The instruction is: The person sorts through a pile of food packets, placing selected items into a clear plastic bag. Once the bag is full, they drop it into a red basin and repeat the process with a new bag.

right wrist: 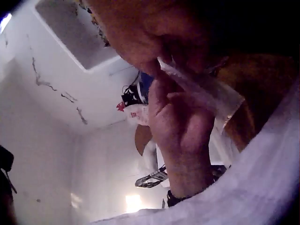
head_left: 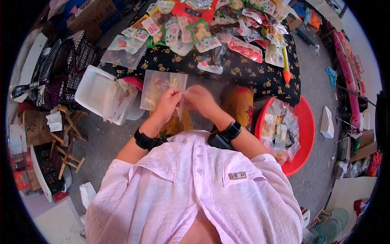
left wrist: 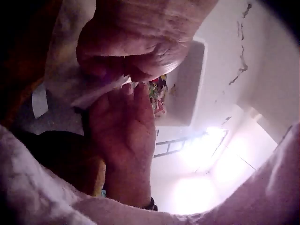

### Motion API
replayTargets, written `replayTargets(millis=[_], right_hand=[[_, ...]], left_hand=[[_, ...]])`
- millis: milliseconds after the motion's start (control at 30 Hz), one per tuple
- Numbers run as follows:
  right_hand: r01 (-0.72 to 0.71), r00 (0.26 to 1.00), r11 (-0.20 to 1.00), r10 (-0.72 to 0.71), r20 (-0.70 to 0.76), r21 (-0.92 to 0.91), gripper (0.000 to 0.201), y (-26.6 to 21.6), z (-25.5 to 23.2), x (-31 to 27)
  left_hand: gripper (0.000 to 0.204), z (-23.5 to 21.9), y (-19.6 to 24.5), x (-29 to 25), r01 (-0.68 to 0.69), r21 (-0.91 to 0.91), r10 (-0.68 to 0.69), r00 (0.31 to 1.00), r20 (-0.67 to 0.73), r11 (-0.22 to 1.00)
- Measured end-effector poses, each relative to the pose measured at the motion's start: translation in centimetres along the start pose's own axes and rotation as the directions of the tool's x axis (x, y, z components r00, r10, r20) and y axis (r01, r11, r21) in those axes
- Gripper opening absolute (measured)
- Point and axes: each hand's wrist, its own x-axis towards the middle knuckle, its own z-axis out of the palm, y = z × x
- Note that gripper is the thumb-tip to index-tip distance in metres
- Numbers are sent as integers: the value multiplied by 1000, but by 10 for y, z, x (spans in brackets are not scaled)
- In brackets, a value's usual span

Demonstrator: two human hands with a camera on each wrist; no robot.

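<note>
Your left hand (head_left: 167, 103) and right hand (head_left: 198, 99) both pinch bag (head_left: 159, 87) edge, fingers curled, held mid-lap for working its mouth. Packet pile (head_left: 211, 28) at 12 o'clock, red basin (head_left: 309, 134) at 3, within reach.

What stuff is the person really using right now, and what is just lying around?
Using:
left hand
right hand
clear plastic bag, pinched by both hands

Lying around:
packets on the flowered cloth
red basin of packets
white tub
orange pen
</note>
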Motion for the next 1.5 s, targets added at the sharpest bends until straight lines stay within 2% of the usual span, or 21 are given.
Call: replayTargets(millis=[100, 200, 300, 367, 433, 500, 567, 667, 733, 800, 900, 1000, 1100, 1133, 1233, 1267, 1333, 1367, 1400, 1433, 1500], right_hand=[[7, 998, 997, -11, 58, 74, 14, -1, -2, 2], [-8, 1000, 998, 6, 26, 59, 14, 8, -3, 5], [-41, 999, 995, 41, 0, 92, 13, 10, -4, 6], [137, 990, 981, -129, 64, -140, 13, 17, -9, 9], [149, 986, 977, -135, 95, -153, 12, 12, -9, 7], [-13, 996, 999, 9, 85, 45, 12, 5, -8, 3], [180, 977, 976, -163, 139, -123, 11, 10, -12, 3], [334, 932, 921, -290, 219, -201, 11, 20, -16, 9], [275, 944, 949, -236, 230, -154, 11, 23, -17, 12], [126, 973, 987, -104, 205, -97, 11, 23, -16, 14], [32, 992, 995, -21, 124, -94, 12, 14, -16, 14], [31, 997, 999, -34, 63, 40, 13, 5, -8, 9], [127, 974, 944, -60, 219, -305, 14, -3, -4, 12], [114, 976, 937, -43, 213, -331, 14, -3, -2, 13], [319, 947, 830, -254, 199, -458, 14, -6, -5, 15], [359, 929, 789, -351, 114, -499, 15, -10, -8, 14], [417, 840, 691, -541, -39, -590, 17, -26, -20, 11], [359, 837, 724, -529, -139, -589, 17, -29, -26, 12], [236, 949, 948, -272, -158, -216, 15, -29, -37, 14], [25, 998, 983, -14, -62, 183, 14, -26, -46, 17], [-90, 993, 866, 118, -26, 492, 12, -17, -50, 12]], left_hand=[[12, 1, -3, 2, -33, -95, 42, 995, 89, 995], [15, 0, -7, 5, -102, 158, 90, 992, 84, 982], [17, 3, -7, 2, -178, 307, 174, 984, 41, 935], [17, 2, -6, 3, -192, 370, 191, 981, 40, 909], [16, 3, -5, 2, -218, 472, 224, 974, 45, 854], [14, 4, -3, 1, -251, 606, 270, 961, 62, 754], [13, 5, -3, 0, -265, 629, 307, 951, 45, 731], [12, 3, -4, 1, -268, 600, 316, 948, 26, 754], [11, -2, -5, 2, -224, 533, 260, 966, 8, 816], [12, -9, -7, 5, -134, 433, 153, 988, -8, 891], [11, -19, -4, 4, -288, 550, 440, 883, -165, 784], [14, -18, 12, -13, -226, 792, 539, 829, -149, 566], [18, -18, -11, -21, -171, 860, 353, 935, -12, 482], [22, -17, -13, -25, -149, 849, 301, 954, -12, 506], [25, -28, -1, -25, -234, 812, 593, 789, -163, 534], [27, -37, 13, -26, -160, 783, 539, 805, -249, 601], [26, -52, 45, -27, -348, 815, 748, 647, -148, 463], [26, -51, 63, -29, -345, 856, 801, 586, -124, 385], [26, -49, 82, -31, -334, 892, 847, 523, -92, 304], [25, -48, 94, -30, -317, 922, 887, 459, -56, 222], [24, -45, 107, -16, -298, 954, 930, 355, 92, 19]])
